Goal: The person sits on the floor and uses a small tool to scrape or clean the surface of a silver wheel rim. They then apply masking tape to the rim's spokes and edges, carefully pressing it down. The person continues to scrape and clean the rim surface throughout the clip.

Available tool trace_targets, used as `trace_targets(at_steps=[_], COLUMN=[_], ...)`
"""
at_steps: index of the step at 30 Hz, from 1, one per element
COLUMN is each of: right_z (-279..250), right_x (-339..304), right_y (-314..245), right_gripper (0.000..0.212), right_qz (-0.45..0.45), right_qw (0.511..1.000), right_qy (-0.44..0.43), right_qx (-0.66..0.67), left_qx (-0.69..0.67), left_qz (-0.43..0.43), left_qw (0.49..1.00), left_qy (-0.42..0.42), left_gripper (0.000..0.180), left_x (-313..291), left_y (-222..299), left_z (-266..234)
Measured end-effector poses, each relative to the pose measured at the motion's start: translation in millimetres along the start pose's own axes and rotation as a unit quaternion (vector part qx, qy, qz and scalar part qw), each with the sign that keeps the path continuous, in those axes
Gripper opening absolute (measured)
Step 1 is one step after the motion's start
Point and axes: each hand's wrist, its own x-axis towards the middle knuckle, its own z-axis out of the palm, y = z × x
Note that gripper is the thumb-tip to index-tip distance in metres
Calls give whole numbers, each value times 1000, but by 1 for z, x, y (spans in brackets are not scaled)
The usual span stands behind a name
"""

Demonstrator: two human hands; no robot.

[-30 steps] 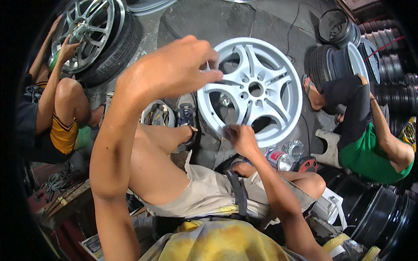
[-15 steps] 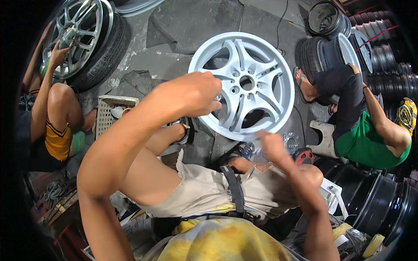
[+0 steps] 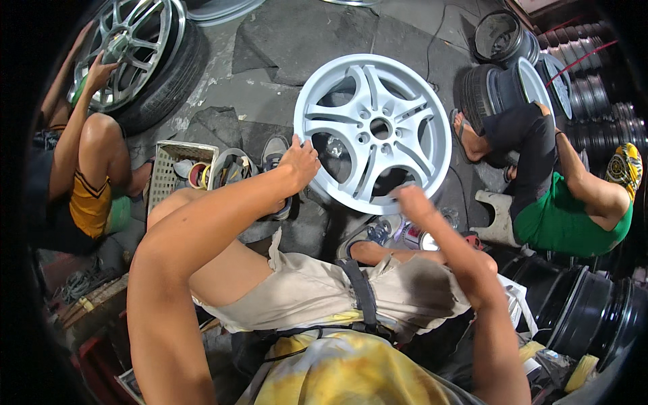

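A pale grey-white alloy wheel rim (image 3: 442, 145) lies face up in front of me, its spokes and centre hole showing. My left hand (image 3: 299, 164) grips the rim's left edge, fingers bent over the lip. At the near edge, my right hand (image 3: 415, 204) is curled and partly smeared by motion. Something small and greyish shows at its fingertips against the rim, too blurred to name.
A cream plastic basket (image 3: 155, 185) with tape rolls stands left, beside a round container of tools (image 3: 233, 165). One person (image 3: 94, 169) handles a spoked wheel (image 3: 125, 40) at far left; another in green (image 3: 567, 212) sits right near tyres and stacked black rims (image 3: 567, 304).
My left hand has come down from above the spokes to the rim's left edge. My right hand has shifted slightly along the near edge. The whole view has shifted a little.
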Motion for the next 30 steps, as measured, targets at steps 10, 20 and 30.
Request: trace_targets(at_steps=[10,20,30], right_z=[3,9,-6], right_x=[15,-14,-14], right_y=[-43,-39,-29], right_gripper=[18,21,11], right_qz=[-32,-49,4], right_qw=[996,995,996], right_qy=[81,77,5], right_qx=[12,-46,-87], left_qx=[-167,-254,-345], left_qz=[15,-102,-145], left_qw=[983,962,927], left_qy=[-71,16,4], left_gripper=[27,39,41], left_x=[-12,-25,-49], left_y=[4,-78,-120], left_z=[-69,-165,-168])
